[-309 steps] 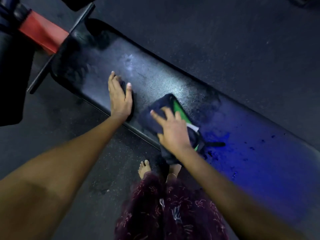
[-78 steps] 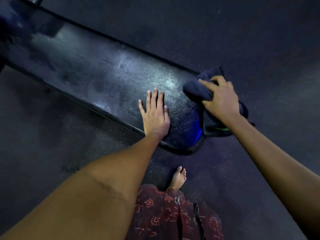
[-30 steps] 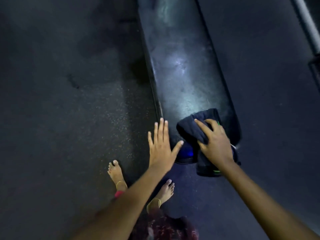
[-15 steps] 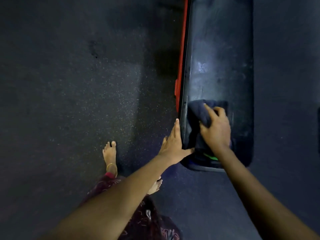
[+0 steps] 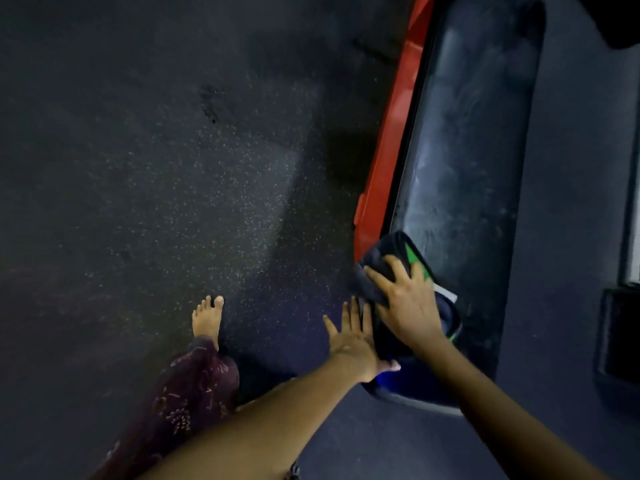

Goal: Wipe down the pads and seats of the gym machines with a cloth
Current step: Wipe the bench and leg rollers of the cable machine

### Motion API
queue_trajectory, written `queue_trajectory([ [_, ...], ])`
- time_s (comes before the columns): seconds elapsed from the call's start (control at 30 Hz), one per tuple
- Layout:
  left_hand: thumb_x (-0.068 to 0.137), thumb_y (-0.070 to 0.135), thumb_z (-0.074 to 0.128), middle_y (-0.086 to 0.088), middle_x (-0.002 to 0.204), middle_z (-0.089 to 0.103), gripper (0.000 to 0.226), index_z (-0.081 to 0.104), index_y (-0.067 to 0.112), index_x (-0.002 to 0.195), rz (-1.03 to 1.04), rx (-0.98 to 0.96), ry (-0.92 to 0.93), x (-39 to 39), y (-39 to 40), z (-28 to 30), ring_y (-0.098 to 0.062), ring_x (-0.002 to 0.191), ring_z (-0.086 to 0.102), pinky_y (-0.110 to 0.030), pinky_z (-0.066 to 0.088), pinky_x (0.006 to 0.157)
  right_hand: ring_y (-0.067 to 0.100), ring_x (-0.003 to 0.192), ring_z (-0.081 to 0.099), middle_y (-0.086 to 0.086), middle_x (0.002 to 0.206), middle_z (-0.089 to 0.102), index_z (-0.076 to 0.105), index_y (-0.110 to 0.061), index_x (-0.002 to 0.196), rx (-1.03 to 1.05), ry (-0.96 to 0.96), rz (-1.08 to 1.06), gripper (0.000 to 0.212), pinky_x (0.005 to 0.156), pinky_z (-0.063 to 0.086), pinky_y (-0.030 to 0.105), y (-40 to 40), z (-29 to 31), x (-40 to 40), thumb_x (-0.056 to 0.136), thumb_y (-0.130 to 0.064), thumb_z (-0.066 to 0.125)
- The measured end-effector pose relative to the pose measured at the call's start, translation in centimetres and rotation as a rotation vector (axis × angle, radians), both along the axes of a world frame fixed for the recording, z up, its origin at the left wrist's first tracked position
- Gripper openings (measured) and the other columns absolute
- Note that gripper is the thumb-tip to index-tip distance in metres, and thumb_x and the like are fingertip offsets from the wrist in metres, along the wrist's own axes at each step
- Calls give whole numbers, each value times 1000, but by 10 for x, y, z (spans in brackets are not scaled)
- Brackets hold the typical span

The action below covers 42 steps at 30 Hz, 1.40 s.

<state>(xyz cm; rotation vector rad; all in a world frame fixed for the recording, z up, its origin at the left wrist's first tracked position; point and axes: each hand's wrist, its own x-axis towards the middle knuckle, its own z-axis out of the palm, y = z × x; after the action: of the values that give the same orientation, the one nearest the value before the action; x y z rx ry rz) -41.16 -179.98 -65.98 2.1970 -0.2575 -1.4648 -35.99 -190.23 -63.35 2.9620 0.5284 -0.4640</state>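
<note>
A long black bench pad (image 5: 471, 140) runs from the upper right down to the lower middle of the head view. A dark blue cloth (image 5: 384, 258) with a green patch lies on the pad's near left edge. My right hand (image 5: 405, 303) presses down on the cloth, fingers spread over it. My left hand (image 5: 353, 341) lies flat with straight fingers against the pad's near left side, its thumb on the pad's end corner. The near end of the pad is partly hidden by both hands.
A red frame bar (image 5: 391, 133) runs under the pad's left edge. Dark speckled rubber floor (image 5: 173, 168) spreads to the left. My bare foot (image 5: 207, 317) and patterned dark red garment (image 5: 180, 403) are at lower left. A dark block (image 5: 618, 334) stands at the right edge.
The view has swung so the pad now tilts up to the right. My right hand has slid the cloth toward the pad's left edge. My left hand stays against the pad's side.
</note>
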Motion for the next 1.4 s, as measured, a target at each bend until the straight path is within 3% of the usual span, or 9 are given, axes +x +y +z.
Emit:
queue_trajectory([
  [0.1,76,63,64,-17,154,-27,128,-24,-1,144,31,-20,-160,6,3,5,-31,144,-21,-56,-5,114,42,84,55,15,118,58,69,-24,111,-43,-12,1,61,58,49,44,-3,-2,26,52,-19,84],
  [0.2,73,55,72,-14,155,-26,130,-21,1,145,88,-91,-237,13,7,4,-28,145,-18,-48,-5,116,44,103,47,15,129,47,62,-23,122,-104,-15,-117,53,71,47,49,4,-6,70,70,-17,74],
  [0.53,73,55,72,-9,154,-29,132,-26,3,144,292,-197,-57,47,-12,2,-22,145,-18,-42,-2,118,43,91,54,16,121,55,67,-24,114,-173,7,137,59,61,51,48,-22,-1,124,59,-37,84],
  [0.67,74,55,72,-8,154,-30,132,-26,3,144,371,-212,-65,65,-19,4,-22,145,-19,-41,-4,118,43,102,50,16,127,50,64,-26,120,-96,-35,122,61,72,49,49,-28,-3,157,79,-68,49],
  [0.77,74,57,70,-12,157,-20,127,-19,3,147,390,-173,-108,85,-20,2,-22,146,-15,-42,-3,118,40,92,54,15,121,54,68,-23,114,-23,-4,300,61,70,50,47,-32,-5,136,84,-65,37],
  [0.93,79,56,66,-10,156,-23,122,-21,4,146,395,-168,-110,105,-28,-1,-23,145,-19,-43,-4,119,43,92,56,17,116,56,70,-21,103,-114,39,377,43,59,52,45,-42,-12,197,68,-44,79],
  [1.03,79,56,66,-9,156,-23,121,-22,4,146,416,-163,-92,114,-30,-5,-23,145,-19,-43,-4,119,43,95,53,17,118,54,71,-17,99,-95,-24,224,39,67,49,45,-33,-14,217,76,-48,71],
  [1.23,76,53,70,-11,159,-13,122,-16,6,148,478,-153,-66,134,-34,-3,-23,146,-12,-41,-1,119,39,91,55,14,114,55,71,-19,98,-42,40,432,38,63,50,43,-44,-16,199,75,-50,69],
  [1.4,76,51,72,-9,159,-12,122,-15,7,149,489,-158,-85,158,-36,-1,-22,147,-9,-41,1,120,43,105,48,16,125,48,67,-18,109,-90,-37,144,40,74,45,47,-41,-15,262,80,-47,66],
])
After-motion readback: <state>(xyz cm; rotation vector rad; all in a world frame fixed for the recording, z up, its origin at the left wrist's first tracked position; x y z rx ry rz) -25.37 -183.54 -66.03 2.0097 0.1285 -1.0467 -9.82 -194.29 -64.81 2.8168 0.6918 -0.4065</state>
